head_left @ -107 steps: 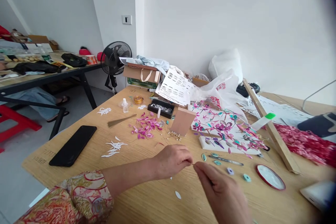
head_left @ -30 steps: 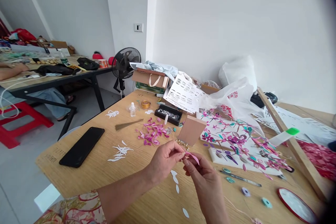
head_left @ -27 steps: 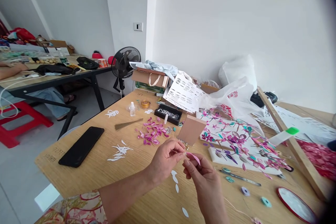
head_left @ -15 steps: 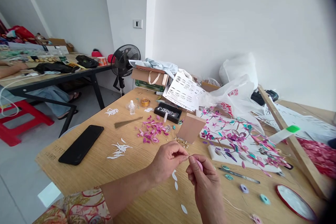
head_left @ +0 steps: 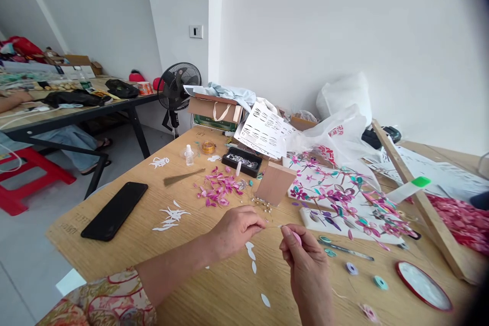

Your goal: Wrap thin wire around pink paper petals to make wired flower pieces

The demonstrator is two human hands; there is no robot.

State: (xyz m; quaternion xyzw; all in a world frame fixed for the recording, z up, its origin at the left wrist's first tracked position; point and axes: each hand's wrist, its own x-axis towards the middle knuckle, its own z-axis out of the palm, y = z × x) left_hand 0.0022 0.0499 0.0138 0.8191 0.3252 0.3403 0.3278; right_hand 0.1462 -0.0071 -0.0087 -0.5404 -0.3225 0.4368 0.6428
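Observation:
My left hand (head_left: pixel 241 230) is closed in a pinch over the table, its fingertips on one end of a thin pale wire or thread (head_left: pixel 272 226). The other end meets the thumb and forefinger of my right hand (head_left: pixel 305 260). A pink spool (head_left: pixel 297 238) sits inside that right hand, mostly hidden by the fingers. Below the hands lie several white leaf-shaped pieces (head_left: pixel 254 267). Right of my right hand are a purple spool (head_left: pixel 352 268), a teal spool (head_left: pixel 380 282) and a pink spool with loose thread (head_left: pixel 369 312).
Pink petals (head_left: pixel 219 187), white slivers (head_left: pixel 170 218) and a black phone (head_left: pixel 115 211) lie to the left. A wooden block (head_left: pixel 275 183) stands ahead. Pink and teal flower sprigs (head_left: pixel 344 196) rest on white foam. A red-rimmed dish (head_left: pixel 423 285) is at the right.
My hands have moved apart, left hand leftward and right hand rightward, so a short stretch of thin wire or thread now shows between them. The view has shifted slightly.

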